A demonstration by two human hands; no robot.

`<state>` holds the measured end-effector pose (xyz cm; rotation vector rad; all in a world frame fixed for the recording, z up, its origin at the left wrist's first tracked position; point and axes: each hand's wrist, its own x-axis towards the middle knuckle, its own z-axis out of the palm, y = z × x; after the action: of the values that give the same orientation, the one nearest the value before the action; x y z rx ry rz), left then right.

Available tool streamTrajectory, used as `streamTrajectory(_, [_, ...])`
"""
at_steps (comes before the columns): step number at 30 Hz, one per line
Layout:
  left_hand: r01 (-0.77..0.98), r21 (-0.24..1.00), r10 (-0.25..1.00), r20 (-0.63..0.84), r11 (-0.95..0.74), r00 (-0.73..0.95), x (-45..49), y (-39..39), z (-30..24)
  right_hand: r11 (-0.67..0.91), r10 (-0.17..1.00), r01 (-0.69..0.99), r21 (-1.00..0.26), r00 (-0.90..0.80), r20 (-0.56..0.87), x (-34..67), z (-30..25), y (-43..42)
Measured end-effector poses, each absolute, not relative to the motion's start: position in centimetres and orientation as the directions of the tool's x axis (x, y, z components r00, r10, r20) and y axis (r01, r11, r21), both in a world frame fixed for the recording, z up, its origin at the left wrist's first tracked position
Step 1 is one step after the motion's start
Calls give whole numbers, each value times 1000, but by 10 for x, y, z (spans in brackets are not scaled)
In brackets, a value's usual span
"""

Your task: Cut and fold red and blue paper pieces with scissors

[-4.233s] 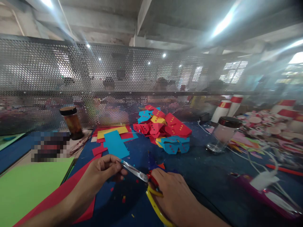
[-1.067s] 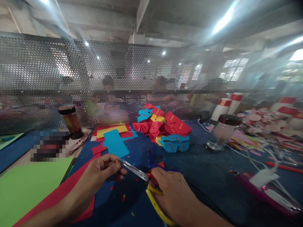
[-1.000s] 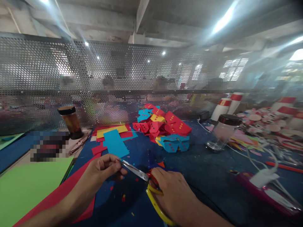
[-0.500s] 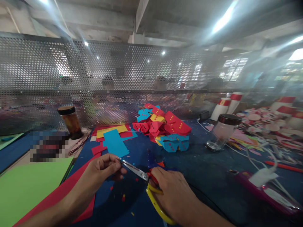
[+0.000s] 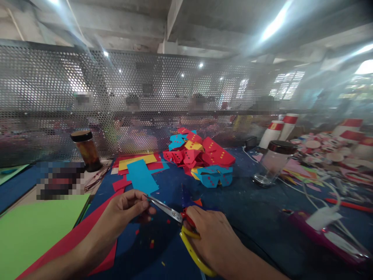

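Note:
My right hand (image 5: 214, 239) grips the yellow and red handles of a pair of scissors (image 5: 177, 221), whose metal blades point left toward my left hand. My left hand (image 5: 126, 212) is pinched closed at the blade tips, thumb against fingers; what it holds there is too small to make out. A dark blue paper scrap (image 5: 186, 197) stands just behind the scissors' pivot. Small red and yellow paper bits lie on the dark blue table (image 5: 250, 206) under both hands.
A pile of red, blue and yellow folded paper pieces (image 5: 201, 157) lies behind the hands, flat coloured sheets (image 5: 140, 173) to its left. Green sheet (image 5: 35, 227) and red sheet (image 5: 72, 237) at left. Amber jar (image 5: 86, 151), clear jar (image 5: 274, 163), cables and pink tool (image 5: 326, 233) right. Perforated metal screen (image 5: 145, 97) behind.
Almost nothing differs: both hands and the scissors stay in the same place, with only a slight shift of the view.

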<state>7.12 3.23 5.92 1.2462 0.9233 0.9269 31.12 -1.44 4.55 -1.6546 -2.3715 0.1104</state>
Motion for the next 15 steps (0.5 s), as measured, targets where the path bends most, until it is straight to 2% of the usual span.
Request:
streamTrajectory(4, [-50, 994, 939, -76, 98, 336, 73, 30, 59, 341, 938, 887, -311, -299, 175, 312, 47, -15])
streamTrajectory(8, [21, 995, 949, -98, 97, 301, 75, 28, 58, 310, 951, 811, -495, -269, 156, 311, 47, -15])
streamTrajectory(11, [45, 994, 931, -111, 101, 348, 80, 25, 53, 254, 964, 735, -629, -247, 100, 307, 49, -15])
streamTrajectory(15, [-56, 991, 891, -83, 121, 447, 89, 16, 37, 121, 966, 581, -805, -256, -40, 299, 52, -19])
